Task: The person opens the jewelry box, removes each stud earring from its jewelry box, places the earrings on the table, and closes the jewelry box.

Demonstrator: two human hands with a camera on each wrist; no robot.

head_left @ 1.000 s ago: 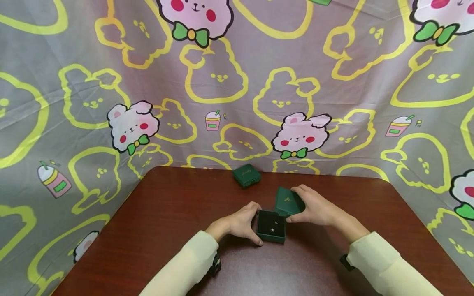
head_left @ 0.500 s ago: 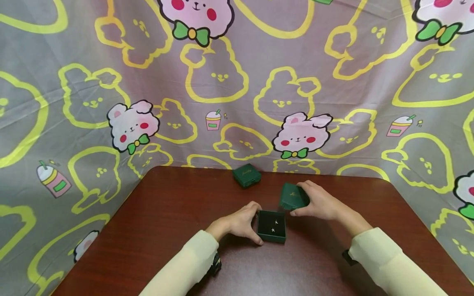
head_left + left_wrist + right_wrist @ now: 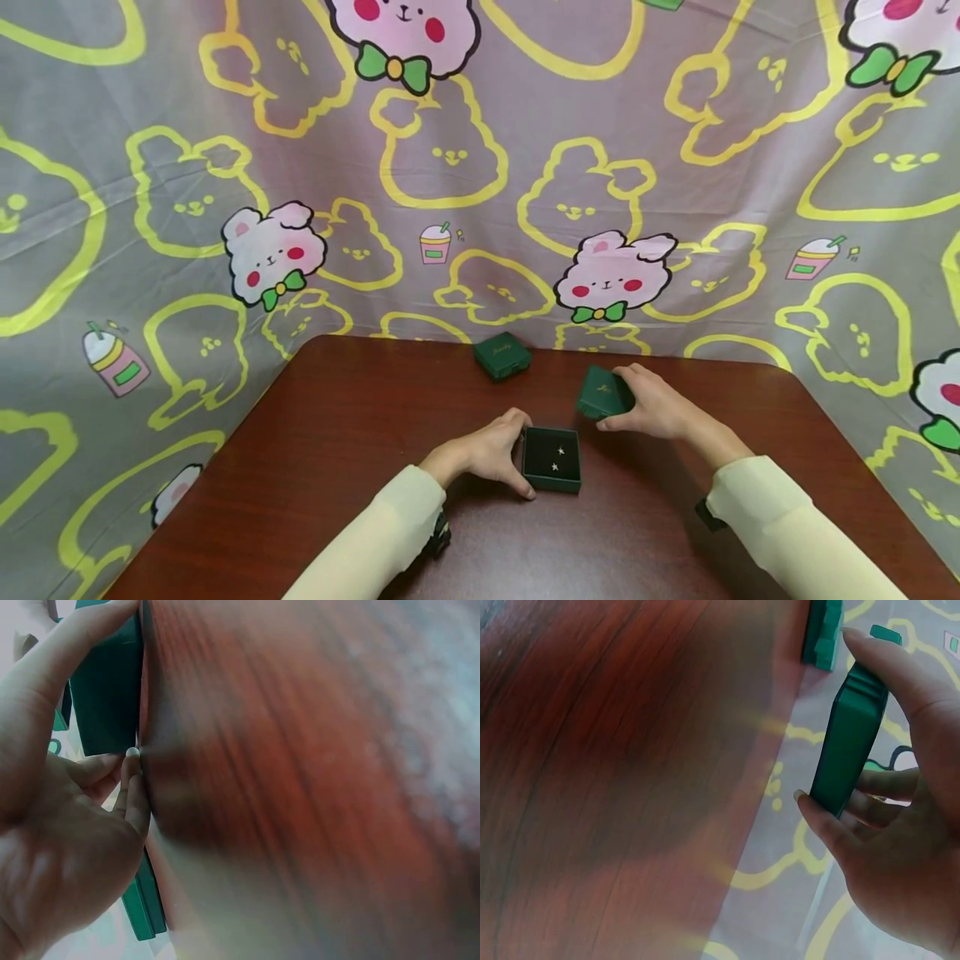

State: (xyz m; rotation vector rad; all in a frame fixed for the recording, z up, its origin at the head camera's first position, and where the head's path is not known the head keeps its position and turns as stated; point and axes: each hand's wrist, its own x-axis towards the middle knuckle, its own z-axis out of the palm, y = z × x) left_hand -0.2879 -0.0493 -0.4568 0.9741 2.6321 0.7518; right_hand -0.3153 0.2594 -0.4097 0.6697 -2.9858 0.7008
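A dark green jewelry box base (image 3: 551,485) sits on the table with a black pad inside. Two small star-shaped pieces (image 3: 561,451), like stud earrings, lie on the pad. My left hand (image 3: 487,454) grips the base from its left side, thumb at the front corner and fingers at the back. In the left wrist view the base's green wall (image 3: 109,690) shows between thumb and fingertips. Up and to the right, my right hand (image 3: 660,407) holds the green box lid (image 3: 598,392), gold lettering on top. The right wrist view shows the lid (image 3: 847,742) held by its edges, raised off the table.
A second green jewelry box (image 3: 502,356), closed and gold-lettered, stands at the table's back edge. The brown wooden table (image 3: 360,417) ends there against a grey curtain (image 3: 465,125) with cartoon prints, which also hangs along both sides.
My right hand has carried the lid away from the base, to the right and back. The left hand and the base have stayed in place.
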